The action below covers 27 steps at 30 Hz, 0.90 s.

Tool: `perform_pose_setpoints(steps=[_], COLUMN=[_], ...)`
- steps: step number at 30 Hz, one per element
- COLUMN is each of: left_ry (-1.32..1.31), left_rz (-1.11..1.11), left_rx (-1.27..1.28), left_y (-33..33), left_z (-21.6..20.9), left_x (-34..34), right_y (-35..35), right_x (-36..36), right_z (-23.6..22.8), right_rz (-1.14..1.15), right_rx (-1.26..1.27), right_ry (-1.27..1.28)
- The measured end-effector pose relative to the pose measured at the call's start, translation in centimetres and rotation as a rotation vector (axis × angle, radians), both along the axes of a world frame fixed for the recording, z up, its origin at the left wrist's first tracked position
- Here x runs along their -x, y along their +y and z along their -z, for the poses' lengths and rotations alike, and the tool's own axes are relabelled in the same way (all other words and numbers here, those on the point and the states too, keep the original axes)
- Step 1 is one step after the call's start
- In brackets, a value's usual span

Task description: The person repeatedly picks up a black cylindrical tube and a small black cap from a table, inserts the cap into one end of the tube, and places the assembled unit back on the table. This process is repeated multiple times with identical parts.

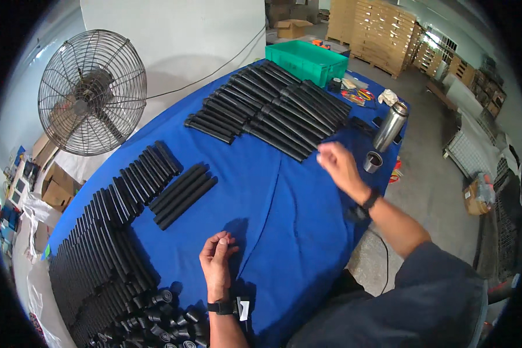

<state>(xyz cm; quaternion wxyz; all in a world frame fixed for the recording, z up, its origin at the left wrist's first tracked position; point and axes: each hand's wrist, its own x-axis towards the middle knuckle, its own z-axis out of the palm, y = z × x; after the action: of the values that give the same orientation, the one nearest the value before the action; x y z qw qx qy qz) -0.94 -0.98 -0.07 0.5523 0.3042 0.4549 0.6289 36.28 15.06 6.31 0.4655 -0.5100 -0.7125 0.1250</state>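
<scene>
My left hand (217, 258) hovers over the blue cloth at the near middle, palm inward. Its fingers curl loosely with gaps between them, and nothing shows in them. Farther right, my right hand (343, 169) is beside the near right end of a layered stack of black tubes (272, 110), its fingers bent and slightly apart. No object is visible in it. Several separate black tubes (182, 197) lie side by side left of the middle. A long bank of more black tubes (107, 232) runs along the left edge. Loose black caps (162, 319) are heaped left of my left wrist.
A blue cloth (261, 214) covers the table. At its far end stands a green crate (307, 61). A steel flask (391, 126) and a metal cup (373, 162) stand by the right edge, near pliers (362, 95). A caged fan (93, 93) stands beyond the left side.
</scene>
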Motion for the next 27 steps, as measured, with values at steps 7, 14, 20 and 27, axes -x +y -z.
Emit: perform_pose_setpoints(steps=[7,14,20,27], left_ry=[-0.013,0.012,0.022,0.033], left_rz=[0.005,0.009,-0.010,0.006], left_rx=[-0.025,-0.019,-0.013,-0.024], left_y=[0.1,0.3,0.0,0.0], left_z=[0.4,0.8,0.4,0.7], left_x=[-0.7,-0.9,-0.6,-0.5], right_y=[-10.8,-4.8,-2.5,-1.7], right_x=[-9.4,-19.9,-18.5,-18.7], right_z=[5.3,7.4,7.5,8.7], right_rz=[0.494,0.680,0.568,0.611], right_rx=[-0.102,0.078,0.168,0.168], right_ry=[-0.098,-0.131,-0.023,-0.039])
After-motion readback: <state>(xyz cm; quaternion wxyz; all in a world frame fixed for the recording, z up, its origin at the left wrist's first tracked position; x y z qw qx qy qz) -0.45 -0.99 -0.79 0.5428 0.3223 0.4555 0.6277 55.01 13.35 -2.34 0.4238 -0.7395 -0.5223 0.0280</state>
